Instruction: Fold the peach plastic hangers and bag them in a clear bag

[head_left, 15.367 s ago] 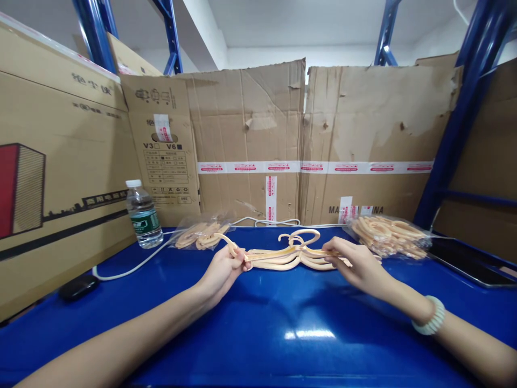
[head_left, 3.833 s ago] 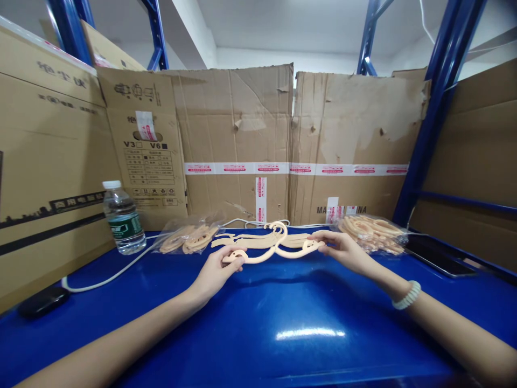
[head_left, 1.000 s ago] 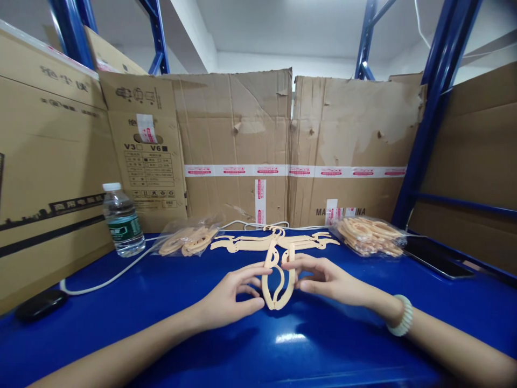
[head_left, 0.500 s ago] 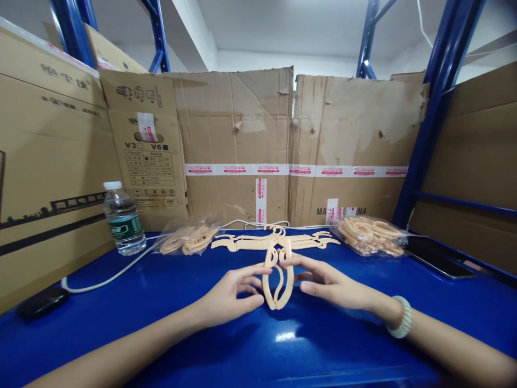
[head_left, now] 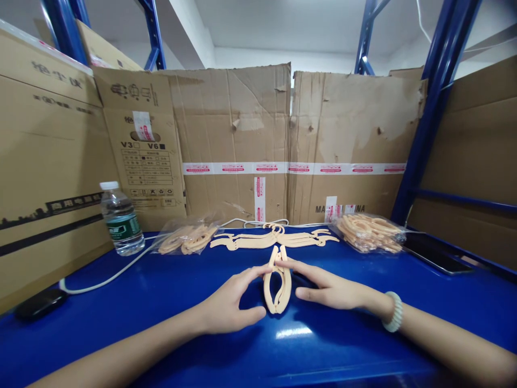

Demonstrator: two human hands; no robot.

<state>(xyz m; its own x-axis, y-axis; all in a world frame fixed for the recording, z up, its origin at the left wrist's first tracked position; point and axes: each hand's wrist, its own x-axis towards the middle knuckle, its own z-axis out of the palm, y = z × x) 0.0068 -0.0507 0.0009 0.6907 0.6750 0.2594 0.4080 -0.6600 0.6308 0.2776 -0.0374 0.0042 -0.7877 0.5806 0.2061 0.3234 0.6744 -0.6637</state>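
A beige folding clothes hanger [head_left: 286, 291] lies on the blue table in front of me, its two arms folded close together with a narrow oval gap between them. On its left, my left hand [head_left: 230, 302] is open, the index fingertip against the upper part of the hanger and the thumb apart near its lower end. From the other side my right hand [head_left: 333, 283] reaches in with fingers stretched out, its index fingertip touching the hanger near the top. Behind it, several unfolded beige hangers [head_left: 254, 242] lie spread flat, partly overlapping.
Clear bags of folded hangers lie at the back left [head_left: 189, 238] and back right [head_left: 367, 233]. A water bottle [head_left: 122, 223], a white cable [head_left: 105, 281] and a black device [head_left: 41, 303] are on the left. A phone [head_left: 438, 256] lies right; cardboard [head_left: 238, 134] stands behind.
The hanger's two arms have come closer together, narrowing the gap at the top. My left thumb has moved down, away from the fingers. My right index finger reaches further over the hanger.
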